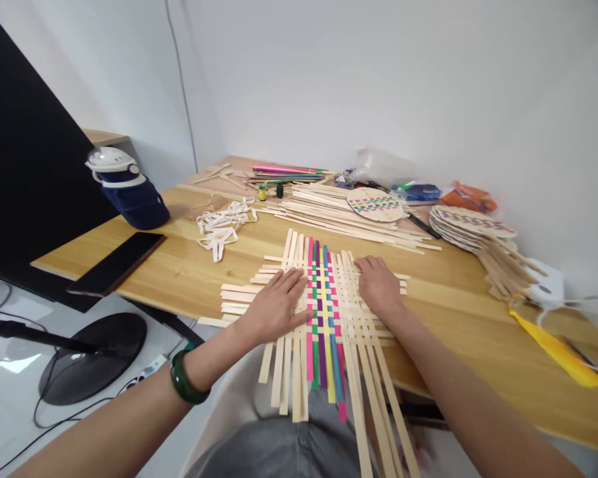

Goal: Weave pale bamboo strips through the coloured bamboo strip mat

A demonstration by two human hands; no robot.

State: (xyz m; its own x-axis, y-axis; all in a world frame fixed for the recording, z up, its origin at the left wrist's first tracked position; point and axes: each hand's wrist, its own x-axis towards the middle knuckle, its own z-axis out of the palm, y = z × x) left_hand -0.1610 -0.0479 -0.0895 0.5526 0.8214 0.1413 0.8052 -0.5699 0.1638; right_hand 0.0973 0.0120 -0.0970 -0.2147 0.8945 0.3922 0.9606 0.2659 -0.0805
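Note:
A half-woven mat of flat pale strips (351, 292), likely bamboo or wood, lies over the table's front edge. Pink, green, purple, yellow and blue strips run lengthwise through its middle. Long loose ends hang toward my lap, and shorter ends stick out at both sides. My left hand (278, 305) rests flat on the left part of the weave, fingers stretched and thumb near the coloured strips. At the right part, my right hand (380, 285) has its fingers bent and close together on the strips. Its thumb and palm side are hidden.
Loose pale strips (329, 212) lie behind the mat, with a round woven fan panel (375, 204) on them. White ribbon (222, 229), a phone (119, 262) and a blue bottle (129, 189) are left. Stacked panels (471, 222), wooden handles (508, 269) and a yellow tassel (553, 348) are right.

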